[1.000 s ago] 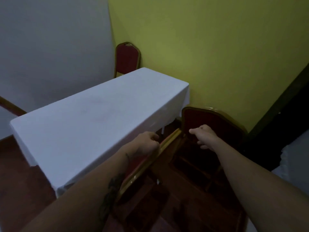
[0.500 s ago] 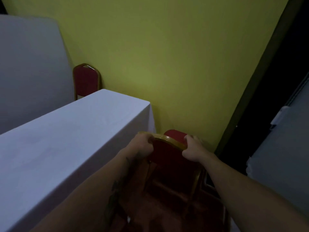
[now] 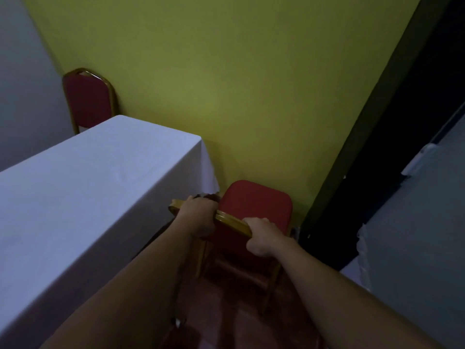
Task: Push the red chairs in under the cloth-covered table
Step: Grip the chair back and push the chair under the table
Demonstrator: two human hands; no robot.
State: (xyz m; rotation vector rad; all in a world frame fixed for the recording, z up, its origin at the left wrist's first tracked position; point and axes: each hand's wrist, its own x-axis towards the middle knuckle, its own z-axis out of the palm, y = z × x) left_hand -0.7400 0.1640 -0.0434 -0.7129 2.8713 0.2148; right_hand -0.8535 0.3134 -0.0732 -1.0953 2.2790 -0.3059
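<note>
**Both hands grip the near red chair beside the table corner**

Two bare forearms reach forward from the bottom of the view. The left hand (image 3: 198, 217) is wrapped around the gold top rail of the near red chair (image 3: 254, 210), fingers curled over it. The right hand (image 3: 263, 239) is clenched on the same rail further along. The chair's red seat shows beyond the rail, close to the yellow-green wall (image 3: 226, 84) and just beside the corner of the cloth-covered table (image 3: 88, 185); it is not under the cloth. A second red chair (image 3: 88, 102) stands at the table's far end, against the wall. No writing or label can be read anywhere.
</note>
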